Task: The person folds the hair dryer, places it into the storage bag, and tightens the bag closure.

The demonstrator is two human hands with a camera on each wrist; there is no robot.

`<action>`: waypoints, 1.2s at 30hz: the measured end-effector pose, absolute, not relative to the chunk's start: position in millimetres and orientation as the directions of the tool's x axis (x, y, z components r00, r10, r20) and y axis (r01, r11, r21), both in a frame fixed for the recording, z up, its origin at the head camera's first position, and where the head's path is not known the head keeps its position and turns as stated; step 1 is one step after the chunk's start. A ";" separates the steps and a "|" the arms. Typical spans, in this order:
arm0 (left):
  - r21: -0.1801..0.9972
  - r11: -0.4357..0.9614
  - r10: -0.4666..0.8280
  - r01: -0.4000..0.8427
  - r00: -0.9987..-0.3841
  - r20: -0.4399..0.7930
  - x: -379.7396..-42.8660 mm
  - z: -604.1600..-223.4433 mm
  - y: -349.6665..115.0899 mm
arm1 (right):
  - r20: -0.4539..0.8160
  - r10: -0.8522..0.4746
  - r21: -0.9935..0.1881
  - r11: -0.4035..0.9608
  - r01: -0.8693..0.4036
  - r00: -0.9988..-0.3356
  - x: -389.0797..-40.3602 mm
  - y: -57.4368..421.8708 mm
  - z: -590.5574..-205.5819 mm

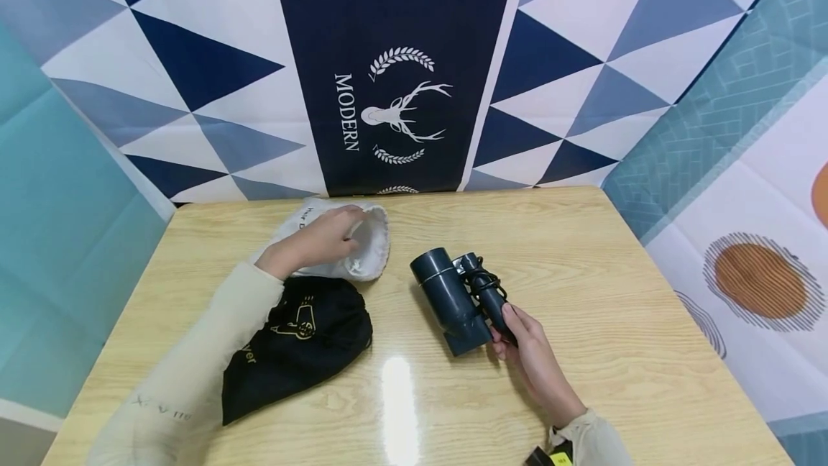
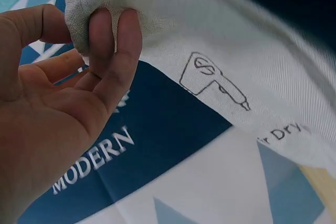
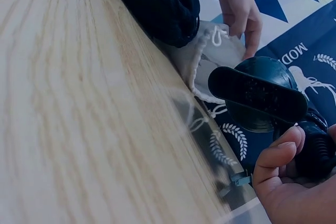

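Observation:
My left hand [image 1: 325, 236] pinches the rim of a white drawstring bag [image 1: 376, 250], whose mouth gapes toward the right. The left wrist view shows the fingers [image 2: 128, 35] curled at the cloth edge, and a printed hair dryer outline on the bag [image 2: 236, 40]. In my right hand [image 1: 533, 351] is a dark blue folding hair dryer [image 1: 446, 297], gripped by its folded handle with the black cord [image 1: 481, 280] wound around it. Its barrel points away, toward the back of the table. The right wrist view shows its flat nozzle end [image 3: 257, 95] near the white bag.
A black drawstring bag [image 1: 304, 358] with a gold hair dryer print lies under the left forearm, in front of the white bag. The wooden table [image 1: 614, 293] meets a patterned cloth wall [image 1: 394, 128] at the back. A black and yellow device [image 1: 556, 457] sits at the right wrist.

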State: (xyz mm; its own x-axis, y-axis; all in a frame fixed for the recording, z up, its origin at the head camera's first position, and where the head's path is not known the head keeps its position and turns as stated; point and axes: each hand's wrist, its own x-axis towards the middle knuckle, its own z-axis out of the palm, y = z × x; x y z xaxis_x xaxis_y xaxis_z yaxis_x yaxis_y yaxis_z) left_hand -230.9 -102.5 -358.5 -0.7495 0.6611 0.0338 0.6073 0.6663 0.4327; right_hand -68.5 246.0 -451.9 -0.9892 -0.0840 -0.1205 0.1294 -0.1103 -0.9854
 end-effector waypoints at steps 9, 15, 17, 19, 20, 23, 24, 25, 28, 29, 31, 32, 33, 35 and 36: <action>0.482 0.628 0.680 0.611 -0.732 0.043 -214.8 -353.9 -77.7 | -0.117 -0.082 -0.988 -0.089 0.124 -0.990 -65.4 244.6 -450.8; 0.477 0.633 0.685 0.610 -0.728 0.023 -204.4 -352.4 -60.7 | -0.075 -0.081 -0.992 -0.093 0.082 -0.994 -63.7 245.4 -448.7; 0.488 0.631 0.687 0.603 -0.726 0.009 -200.0 -352.4 -55.1 | -0.049 -0.065 -0.995 -0.088 0.054 -0.997 -63.7 245.2 -447.8; 0.502 0.627 0.691 0.596 -0.722 -0.006 -195.4 -352.7 -49.4 | -0.020 -0.044 -0.997 -0.074 0.023 -0.999 -63.4 244.6 -446.7; 0.512 0.625 0.692 0.590 -0.722 -0.013 -193.0 -352.6 -46.7 | -0.002 -0.036 -0.998 -0.064 0.004 -0.999 -63.1 244.2 -446.3; 0.534 0.616 0.696 0.580 -0.718 -0.023 -186.6 -352.2 -39.6 | 0.060 -0.015 -0.998 -0.015 -0.059 -0.998 -61.4 242.1 -445.5; 0.537 0.613 0.697 0.580 -0.717 -0.023 -184.9 -352.1 -37.5 | 0.085 -0.010 -0.996 0.009 -0.085 -0.996 -60.9 241.3 -445.5; 0.539 0.610 0.698 0.580 -0.716 -0.020 -183.3 -351.7 -35.6 | 0.110 -0.007 -0.993 0.039 -0.111 -0.994 -60.1 240.4 -445.2; 0.532 0.604 0.706 0.593 -0.709 -0.011 -179.5 -350.2 -31.0 | 0.188 -0.016 -0.970 0.155 -0.189 -0.982 -58.1 238.4 -445.0; 0.527 0.601 0.709 0.601 -0.705 -0.006 -178.2 -349.6 -29.7 | 0.210 -0.026 -0.958 0.194 -0.211 -0.977 -57.7 238.0 -445.1; 0.513 0.600 0.718 0.614 -0.696 -0.005 -175.7 -348.4 -27.8 | 0.243 -0.051 -0.930 0.271 -0.248 -0.969 -57.0 238.0 -445.4; 0.507 0.597 0.723 0.622 -0.691 -0.005 -174.4 -347.7 -26.8 | 0.257 -0.068 -0.916 0.300 -0.265 -0.964 -56.8 238.5 -445.6; 0.502 0.594 0.729 0.628 -0.685 -0.005 -172.9 -347.0 -26.1 | 0.264 -0.081 -0.905 0.323 -0.276 -0.961 -56.8 239.0 -445.8; 0.487 0.593 0.738 0.642 -0.675 -0.008 -170.1 -346.9 -25.4 | 0.273 -0.112 -0.889 0.350 -0.295 -0.956 -56.9 239.1 -446.9; 0.482 0.592 0.741 0.646 -0.671 -0.012 -168.8 -346.9 -25.1 | 0.275 -0.124 -0.882 0.363 -0.302 -0.953 -57.2 239.3 -447.3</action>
